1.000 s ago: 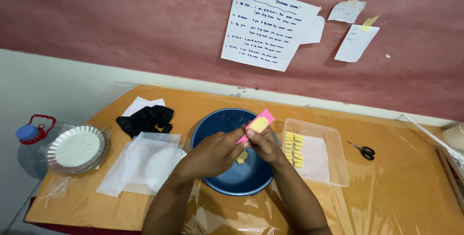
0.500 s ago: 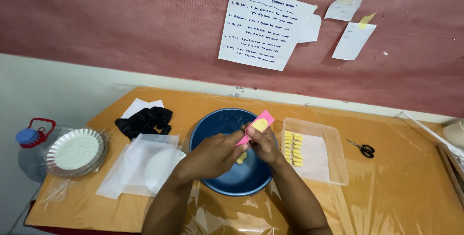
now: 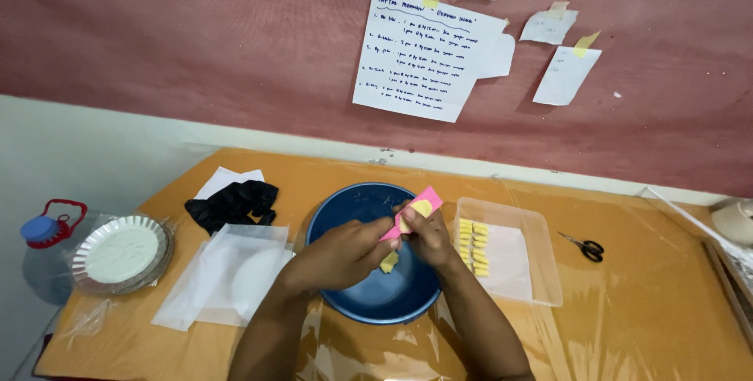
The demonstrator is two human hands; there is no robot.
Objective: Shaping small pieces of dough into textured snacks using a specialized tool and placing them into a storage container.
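Together, both hands (image 3: 384, 244) grip a pink packet (image 3: 414, 210) above the blue bowl (image 3: 357, 202).

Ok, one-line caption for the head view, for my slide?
Both hands, left hand and right hand, hold a pink packet over a blue bowl, beside a clear tray of yellow pieces.

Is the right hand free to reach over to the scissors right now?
Probably not at once: the right hand grips a pink wrapper over the blue bowl. The scissors lie apart on the table beyond the clear tray; nothing else blocks the path.
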